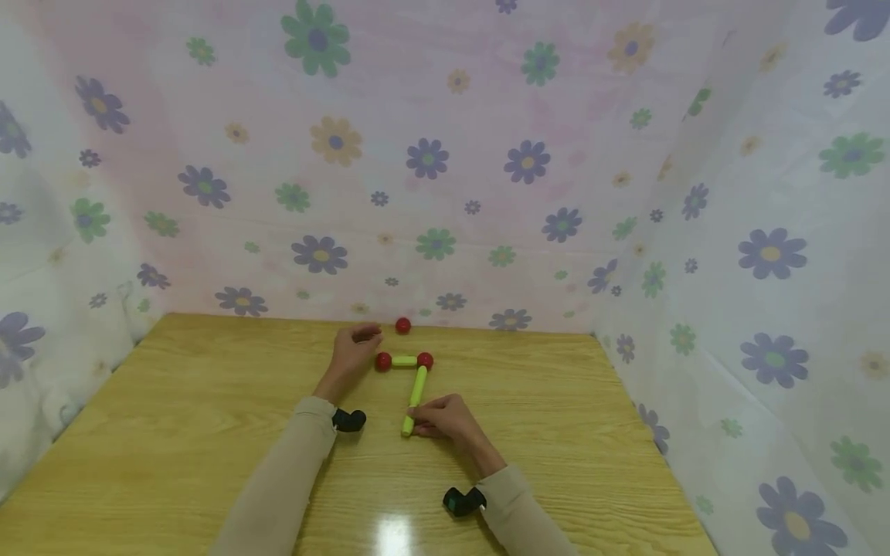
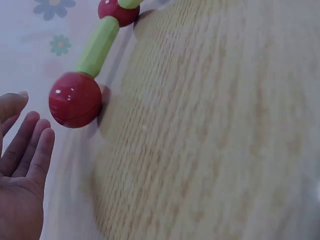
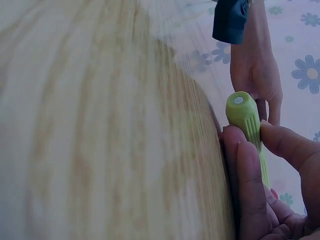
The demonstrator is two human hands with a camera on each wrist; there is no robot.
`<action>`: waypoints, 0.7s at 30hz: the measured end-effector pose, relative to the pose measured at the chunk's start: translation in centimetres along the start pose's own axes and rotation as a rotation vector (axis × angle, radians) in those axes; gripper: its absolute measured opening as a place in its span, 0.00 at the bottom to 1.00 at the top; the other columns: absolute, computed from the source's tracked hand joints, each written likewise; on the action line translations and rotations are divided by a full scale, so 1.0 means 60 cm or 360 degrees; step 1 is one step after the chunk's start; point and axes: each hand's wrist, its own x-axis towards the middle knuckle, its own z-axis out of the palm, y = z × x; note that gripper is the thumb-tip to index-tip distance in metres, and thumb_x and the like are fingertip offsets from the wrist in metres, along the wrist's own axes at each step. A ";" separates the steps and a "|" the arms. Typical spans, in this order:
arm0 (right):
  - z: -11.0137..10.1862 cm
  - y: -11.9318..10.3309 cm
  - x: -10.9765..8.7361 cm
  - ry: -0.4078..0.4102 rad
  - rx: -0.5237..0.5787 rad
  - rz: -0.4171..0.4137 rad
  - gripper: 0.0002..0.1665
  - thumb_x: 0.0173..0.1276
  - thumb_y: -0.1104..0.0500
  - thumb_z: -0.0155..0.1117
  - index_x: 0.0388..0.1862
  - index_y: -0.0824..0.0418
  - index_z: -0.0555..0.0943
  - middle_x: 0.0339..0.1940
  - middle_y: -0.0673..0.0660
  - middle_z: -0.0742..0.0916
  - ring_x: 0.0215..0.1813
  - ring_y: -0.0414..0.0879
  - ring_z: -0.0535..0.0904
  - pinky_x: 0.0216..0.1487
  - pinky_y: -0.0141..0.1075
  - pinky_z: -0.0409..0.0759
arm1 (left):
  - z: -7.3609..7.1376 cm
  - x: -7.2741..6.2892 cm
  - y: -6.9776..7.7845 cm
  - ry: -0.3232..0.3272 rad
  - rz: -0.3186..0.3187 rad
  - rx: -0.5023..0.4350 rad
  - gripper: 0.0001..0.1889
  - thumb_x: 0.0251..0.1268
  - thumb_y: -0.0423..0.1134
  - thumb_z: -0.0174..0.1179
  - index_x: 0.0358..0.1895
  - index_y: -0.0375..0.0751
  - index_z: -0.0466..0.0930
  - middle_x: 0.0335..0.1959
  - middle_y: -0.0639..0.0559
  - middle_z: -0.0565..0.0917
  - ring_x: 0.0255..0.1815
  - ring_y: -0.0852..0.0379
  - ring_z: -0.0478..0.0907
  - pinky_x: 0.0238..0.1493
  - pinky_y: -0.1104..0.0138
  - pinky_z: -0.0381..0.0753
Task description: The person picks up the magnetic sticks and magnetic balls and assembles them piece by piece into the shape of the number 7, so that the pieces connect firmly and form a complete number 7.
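Observation:
Two red balls, a left ball [image 1: 383, 361] and a right ball [image 1: 425, 361], are linked by a short yellow-green rod [image 1: 404, 361]. From the right ball a longer yellow-green rod [image 1: 419, 386] runs toward the near side of the table. My right hand [image 1: 448, 421] pinches this longer rod near its free end, thumb on one side and fingers on the other. The rod's end face [image 3: 239, 100] shows a small silvery disc. Beside the left ball, my left hand [image 1: 353, 351] is held with extended fingers and nothing in them. A gap separates its fingertips from the ball [image 2: 75, 100].
A loose red ball [image 1: 403, 325] sits near the table's back edge. The wooden table [image 1: 208, 401] meets flower-patterned sheets [image 1: 459, 193] at the back and sides. Each wrist bears a black camera [image 1: 350, 420].

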 end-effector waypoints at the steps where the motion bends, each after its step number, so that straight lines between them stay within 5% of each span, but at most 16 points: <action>1: 0.000 0.000 0.000 -0.0004 0.0001 -0.0002 0.16 0.66 0.56 0.75 0.40 0.71 0.89 0.28 0.58 0.91 0.27 0.37 0.86 0.33 0.29 0.87 | 0.001 0.004 0.000 0.0014 0.0003 0.0013 0.18 0.74 0.35 0.61 0.62 0.30 0.80 0.58 0.37 0.82 0.59 0.46 0.78 0.59 0.61 0.81; 10: 0.001 0.001 0.000 -0.0005 0.0017 0.0005 0.15 0.66 0.57 0.75 0.39 0.70 0.89 0.28 0.57 0.91 0.27 0.38 0.87 0.34 0.29 0.87 | -0.002 0.032 -0.004 0.0042 0.0015 0.0088 0.17 0.73 0.33 0.61 0.60 0.28 0.80 0.57 0.35 0.83 0.57 0.44 0.78 0.56 0.66 0.81; 14: 0.001 0.000 0.000 -0.0012 0.0029 0.0013 0.15 0.66 0.57 0.75 0.38 0.70 0.89 0.28 0.58 0.91 0.28 0.39 0.87 0.34 0.29 0.87 | 0.001 0.042 0.005 0.0004 0.0018 0.0124 0.18 0.73 0.32 0.60 0.62 0.27 0.79 0.58 0.33 0.81 0.59 0.43 0.77 0.60 0.60 0.80; 21: 0.000 0.002 0.000 -0.0005 0.0024 0.0013 0.15 0.65 0.57 0.75 0.39 0.70 0.89 0.29 0.59 0.91 0.29 0.40 0.88 0.34 0.30 0.87 | 0.016 0.071 0.023 -0.0009 0.0166 0.0311 0.18 0.72 0.28 0.60 0.61 0.26 0.79 0.58 0.31 0.81 0.61 0.38 0.78 0.67 0.51 0.76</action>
